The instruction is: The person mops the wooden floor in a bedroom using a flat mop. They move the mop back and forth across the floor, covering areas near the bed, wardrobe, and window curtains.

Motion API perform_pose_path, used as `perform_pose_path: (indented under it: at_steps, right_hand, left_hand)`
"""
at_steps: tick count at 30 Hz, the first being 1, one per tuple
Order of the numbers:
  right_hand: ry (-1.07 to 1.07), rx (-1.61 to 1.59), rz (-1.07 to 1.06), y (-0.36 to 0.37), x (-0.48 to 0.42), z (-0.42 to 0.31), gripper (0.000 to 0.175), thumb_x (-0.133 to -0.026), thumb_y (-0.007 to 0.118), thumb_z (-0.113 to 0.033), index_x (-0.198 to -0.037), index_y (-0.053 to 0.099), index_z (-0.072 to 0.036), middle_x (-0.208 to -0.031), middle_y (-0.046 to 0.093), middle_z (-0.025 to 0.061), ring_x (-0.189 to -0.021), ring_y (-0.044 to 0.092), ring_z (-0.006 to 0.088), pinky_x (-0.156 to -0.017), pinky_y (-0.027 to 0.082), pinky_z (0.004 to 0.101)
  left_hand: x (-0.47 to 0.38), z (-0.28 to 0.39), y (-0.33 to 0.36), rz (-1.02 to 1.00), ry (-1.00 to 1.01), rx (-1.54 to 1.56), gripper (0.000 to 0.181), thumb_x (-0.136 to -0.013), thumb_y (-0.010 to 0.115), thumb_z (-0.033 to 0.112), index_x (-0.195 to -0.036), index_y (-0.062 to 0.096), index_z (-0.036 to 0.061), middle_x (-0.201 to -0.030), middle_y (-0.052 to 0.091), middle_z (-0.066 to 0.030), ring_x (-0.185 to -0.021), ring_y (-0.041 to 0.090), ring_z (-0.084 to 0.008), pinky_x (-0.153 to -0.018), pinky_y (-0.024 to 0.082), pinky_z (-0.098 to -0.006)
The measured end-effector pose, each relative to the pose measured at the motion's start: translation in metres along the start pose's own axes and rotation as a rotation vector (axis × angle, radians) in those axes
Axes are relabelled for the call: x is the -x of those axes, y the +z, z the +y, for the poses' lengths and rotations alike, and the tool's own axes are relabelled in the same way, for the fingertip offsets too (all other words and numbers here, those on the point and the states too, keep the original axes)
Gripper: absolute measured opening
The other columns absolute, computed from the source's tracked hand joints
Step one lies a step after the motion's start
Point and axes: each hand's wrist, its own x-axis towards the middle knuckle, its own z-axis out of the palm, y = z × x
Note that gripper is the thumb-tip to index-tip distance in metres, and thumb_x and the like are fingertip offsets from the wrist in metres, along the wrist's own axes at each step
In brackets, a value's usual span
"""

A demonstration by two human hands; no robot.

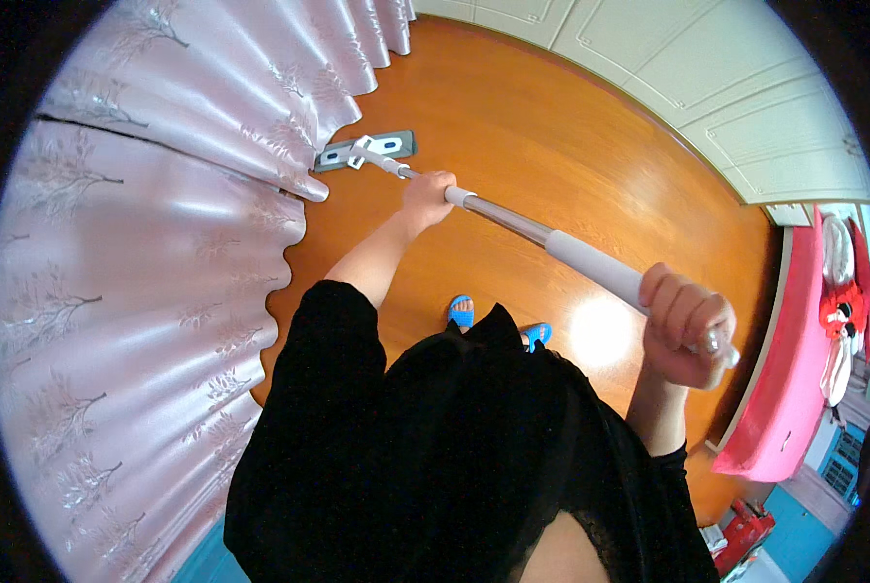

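Observation:
A flat mop with a white and metal pole (508, 221) slants across the view. Its rectangular grey and white head (387, 146) lies on the wooden floor at the upper left, one end against the hem of the pink curtain (289, 138). My left hand (429, 198) is closed round the lower pole, a short way above the head joint. Near the pole's top end, my right hand (686, 326) grips the white handle (599, 270), at the right of the view.
Long satin curtains hang down the left side to the floor. White panelled cabinets (646, 65) line the top right. A bed with a pink cover (770, 379) stands at the right, red items (748, 532) beyond its foot. My feet wear blue slippers (460, 313).

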Motion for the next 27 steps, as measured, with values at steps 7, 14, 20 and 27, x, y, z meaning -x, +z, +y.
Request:
perform_pose_path:
  at_steps: [7, 14, 20, 27]
  right_hand:
    - [0.06, -0.101, -0.177, -0.004, -0.034, -0.015, 0.026, -0.079, 0.051, -0.028, -0.06, 0.04, -0.013, -0.045, 0.04, -0.0041, -0.038, 0.038, 0.0098, -0.048, 0.034, 0.0287]
    - [0.17, -0.328, -0.355, -0.02, -0.047, -0.007, 0.025, -0.076, 0.05, -0.026, -0.058, 0.039, -0.014, -0.045, 0.041, -0.0043, -0.037, 0.039, 0.0097, -0.047, 0.035, 0.0275]
    - [0.222, -0.37, -0.419, -0.024, -0.03, -0.029, 0.023, -0.074, 0.052, -0.024, -0.057, 0.04, -0.013, -0.045, 0.041, -0.0031, -0.038, 0.039, 0.0102, -0.047, 0.036, 0.0281]
    - [0.081, -0.199, -0.307, -0.059, 0.025, -0.106, 0.026, -0.076, 0.053, -0.026, -0.057, 0.039, -0.015, -0.043, 0.041, -0.0054, -0.036, 0.042, 0.0092, -0.043, 0.037, 0.0253]
  left_hand:
    - [0.06, 0.016, -0.013, 0.117, -0.061, 0.108, 0.015, -0.071, 0.059, 0.015, -0.062, 0.052, 0.0058, -0.066, 0.056, -0.0149, -0.067, 0.054, -0.0346, -0.057, 0.04, -0.0443]
    - [0.128, 0.023, -0.009, -0.035, -0.307, 0.07, 0.009, -0.068, 0.06, 0.014, -0.064, 0.055, 0.0069, -0.07, 0.058, -0.0149, -0.071, 0.057, -0.0333, -0.061, 0.044, -0.0435]
    - [0.156, 0.041, 0.0, -0.092, -0.254, 0.069, 0.006, -0.067, 0.059, 0.014, -0.065, 0.058, 0.0087, -0.068, 0.059, -0.0133, -0.067, 0.057, -0.0328, -0.059, 0.044, -0.0439]
    - [0.129, 0.114, 0.032, -0.225, -0.09, -0.062, 0.011, -0.068, 0.056, 0.021, -0.064, 0.058, 0.0107, -0.067, 0.059, -0.0117, -0.067, 0.058, -0.032, -0.058, 0.044, -0.0443]
